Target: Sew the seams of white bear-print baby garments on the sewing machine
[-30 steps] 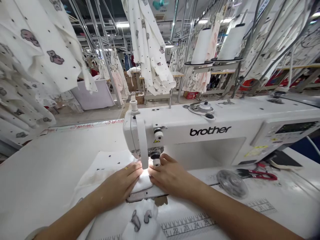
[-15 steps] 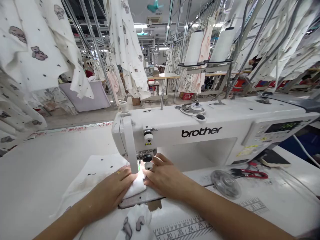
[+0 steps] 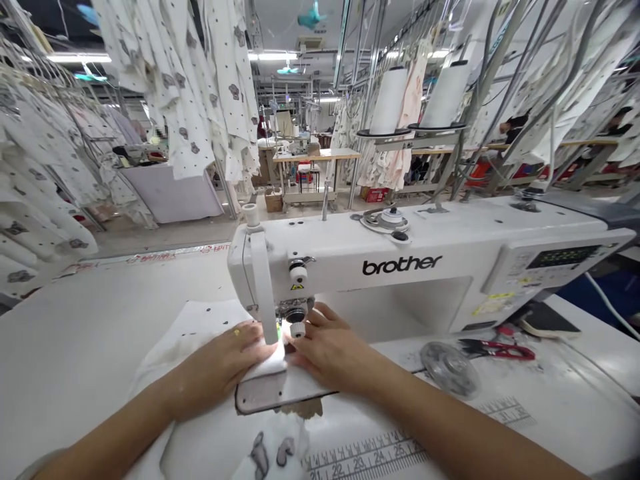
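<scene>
Since the earlier frames the white fabric (image 3: 200, 333) has fed a little farther back under the needle, and both hands have crept with it toward the machine head. Its printed end, with grey bear shapes, hangs over the near edge of the table (image 3: 75, 333); its long axis runs from that edge away under the presser foot. Left hand (image 3: 225, 363) lies flat on the cloth, fingers stretched and close together, pressing, not gripping. Right hand (image 3: 327, 350) rests just right of the needle, fingers extended, tips on the fabric edge. "brother" is printed in black on the white sewing machine (image 3: 400, 263). A ruler strip (image 3: 370, 457) along the near edge reads 21 to 25. Red-handled snips (image 3: 497, 349) lie by a metal disc (image 3: 450, 367) to the right. Printed garments (image 3: 200, 87) hang on racks overhead across the workshop.
</scene>
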Demonstrator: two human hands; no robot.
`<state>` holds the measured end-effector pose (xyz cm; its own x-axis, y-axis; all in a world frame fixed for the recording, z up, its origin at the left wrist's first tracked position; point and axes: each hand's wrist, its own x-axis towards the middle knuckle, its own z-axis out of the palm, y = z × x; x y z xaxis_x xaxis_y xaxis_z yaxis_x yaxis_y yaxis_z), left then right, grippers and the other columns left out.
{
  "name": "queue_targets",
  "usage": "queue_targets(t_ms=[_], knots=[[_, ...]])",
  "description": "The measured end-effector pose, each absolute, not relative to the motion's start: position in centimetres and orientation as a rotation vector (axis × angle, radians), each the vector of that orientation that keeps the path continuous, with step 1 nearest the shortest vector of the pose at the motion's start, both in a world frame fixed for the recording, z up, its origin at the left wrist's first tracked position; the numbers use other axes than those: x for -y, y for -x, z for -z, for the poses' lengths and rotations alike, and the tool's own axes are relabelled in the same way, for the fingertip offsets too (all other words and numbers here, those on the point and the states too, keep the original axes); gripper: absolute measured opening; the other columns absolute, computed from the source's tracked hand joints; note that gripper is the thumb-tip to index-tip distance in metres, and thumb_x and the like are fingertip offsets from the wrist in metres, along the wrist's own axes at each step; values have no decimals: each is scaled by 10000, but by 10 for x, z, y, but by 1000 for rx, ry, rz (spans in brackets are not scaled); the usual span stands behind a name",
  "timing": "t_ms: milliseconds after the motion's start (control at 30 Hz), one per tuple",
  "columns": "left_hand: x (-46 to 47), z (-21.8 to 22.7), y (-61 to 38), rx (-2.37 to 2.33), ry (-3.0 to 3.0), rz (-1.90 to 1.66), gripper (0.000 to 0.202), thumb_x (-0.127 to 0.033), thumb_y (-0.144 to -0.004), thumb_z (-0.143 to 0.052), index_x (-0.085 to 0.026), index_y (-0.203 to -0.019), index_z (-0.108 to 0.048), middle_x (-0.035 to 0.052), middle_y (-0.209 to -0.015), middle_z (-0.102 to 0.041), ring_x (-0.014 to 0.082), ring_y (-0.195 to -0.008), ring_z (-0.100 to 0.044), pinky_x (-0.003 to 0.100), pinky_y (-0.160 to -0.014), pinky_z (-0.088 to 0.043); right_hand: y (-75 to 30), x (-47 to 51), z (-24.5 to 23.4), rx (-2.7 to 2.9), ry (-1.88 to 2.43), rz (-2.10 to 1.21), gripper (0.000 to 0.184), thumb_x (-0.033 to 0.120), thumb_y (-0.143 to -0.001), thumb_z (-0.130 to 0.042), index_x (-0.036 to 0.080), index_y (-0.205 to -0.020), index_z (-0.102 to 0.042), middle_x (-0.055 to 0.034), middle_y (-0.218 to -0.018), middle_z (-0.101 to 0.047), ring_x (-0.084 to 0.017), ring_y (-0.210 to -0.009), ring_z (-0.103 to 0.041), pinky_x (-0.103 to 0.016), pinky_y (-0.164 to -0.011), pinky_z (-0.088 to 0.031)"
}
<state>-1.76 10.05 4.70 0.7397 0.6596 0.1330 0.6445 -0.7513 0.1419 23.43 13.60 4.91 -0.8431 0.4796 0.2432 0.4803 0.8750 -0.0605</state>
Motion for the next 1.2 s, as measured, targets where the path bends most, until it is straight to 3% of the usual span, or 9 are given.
queue_targets(t_ms=[133,400,633,933,1200], knots=[[-88,-43,7,-1074,-2826,-376,425,-53,-943,-378,-242,-1272,-568,82,-1163,-647,209,-1040,-614,351,-920,-536,-236,-133,-53,2808,543,-54,181,295,-991,-482,181,-1027,-619,-32,-891,-654,-199,-924,-502,-355,-1016,-281],[-102,-33,18,-1053,-2826,-490,397,-90,-984,-355,-248,-1272,-577,74,-1246,-625,215,-1184,-573,391,-1028,-491,-234,-134,-54,2793,669,-78,175,307,-989,-502,184,-928,-611,-50,-937,-672,-205,-991,-500,-345,-1000,-299],[-101,-37,20,-1002,-2809,-596,420,-63,-966,-372,-250,-1287,-568,60,-1234,-650,191,-1185,-576,356,-1029,-492,-236,-135,-45,2754,530,-146,176,279,-988,-494,193,-1102,-597,-38,-969,-667,-199,-1007,-514,-344,-1025,-279],[-98,-34,21,-1007,-2822,-556,504,-60,-950,-386,-280,-1392,-488,69,-1288,-626,216,-1171,-595,382,-988,-532,-232,-129,-49,2772,682,-190,187,299,-1013,-443,210,-1039,-605,-40,-1018,-632,-189,-1006,-519,-350,-1050,-253],[-114,-23,26,-1135,-2783,-559,452,-74,-938,-412,-271,-1320,-553,53,-1277,-632,212,-1135,-607,390,-994,-519,-234,-132,-50,2781,735,-191,215,390,-992,-502,210,-1054,-602,-46,-1081,-627,-208,-1116,-488,-361,-1079,-233]])
